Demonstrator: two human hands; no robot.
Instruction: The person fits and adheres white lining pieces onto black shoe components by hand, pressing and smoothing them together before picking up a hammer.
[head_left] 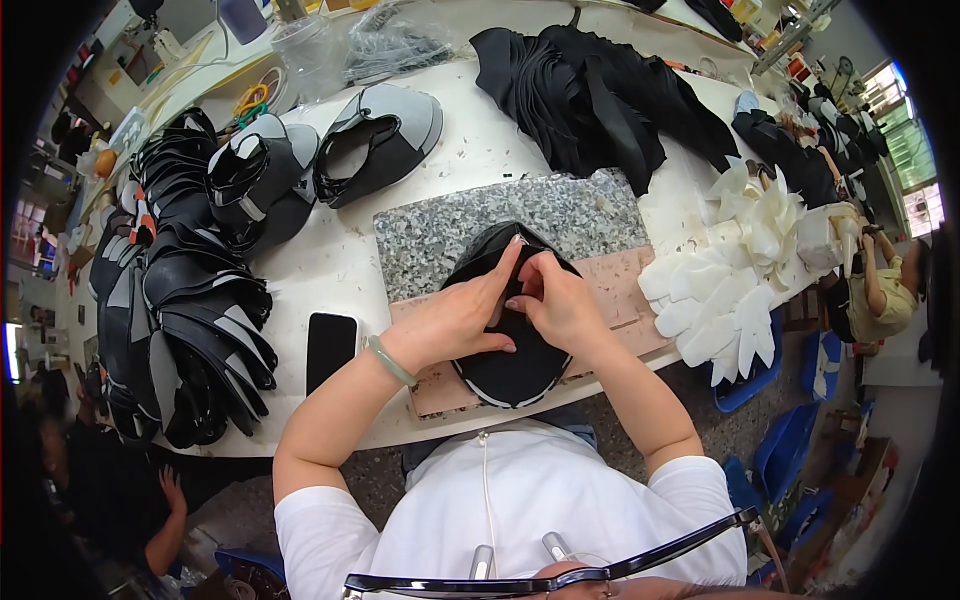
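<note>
A black shoe upper (512,372) with a thin pale line along its rounded near edge lies in front of me on a stone slab. My left hand (462,318) rests on its left side, index finger stretched toward the far end and thumb reaching across the middle. From the right, my right hand (556,300) works at the upper's opening with bent fingers, thumb and fingertips drawn together in a pinch. The fingers cover much of the opening, so what exactly lies between the right fingertips is hard to see.
Left of me are stacked black and grey shoe uppers (200,320), with two shaped uppers (385,140) behind. A phone (333,352) lies by my left forearm. Beyond the speckled slab (420,235) are black fabric pieces (590,100); white cut pieces (715,290) sit right.
</note>
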